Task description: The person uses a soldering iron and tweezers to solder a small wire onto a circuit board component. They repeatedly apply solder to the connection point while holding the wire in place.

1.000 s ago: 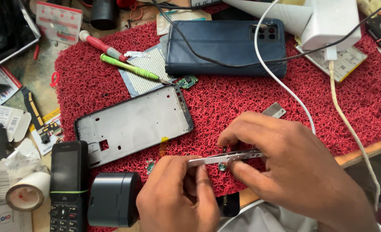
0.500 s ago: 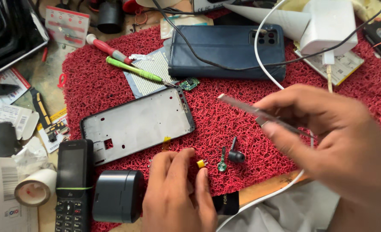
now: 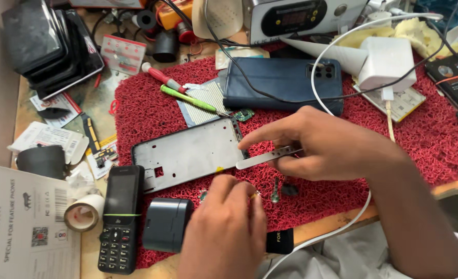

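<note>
Right hand [image 3: 337,147] pinches a thin metal strip [image 3: 267,156] between thumb and fingers, closed on its right end; the strip's long axis runs left and slightly down from the hand, its rounded free tip hanging just over the right edge of the grey phone frame [image 3: 190,153]. Left hand [image 3: 224,227], nearer the body and below the strip, is curled with fingertips pressed down on the red mat [image 3: 146,108]; whether it grips anything I cannot tell, though a small yellow bit shows at its fingertips. Just right of that hand, under the strip, lie a small dark part [image 3: 289,190] and a tiny screw-like piece [image 3: 275,190], close together. The right hand is clearly the nearer one to the frame's edge. Farther from both hands, a blue phone case [image 3: 283,82] lies beyond the right hand, a green screwdriver [image 3: 187,98] beyond the frame, and a black keypad phone [image 3: 119,217] and dark box [image 3: 166,225] left of the left hand. A white cable [image 3: 322,67] loops past the right wrist.
</note>
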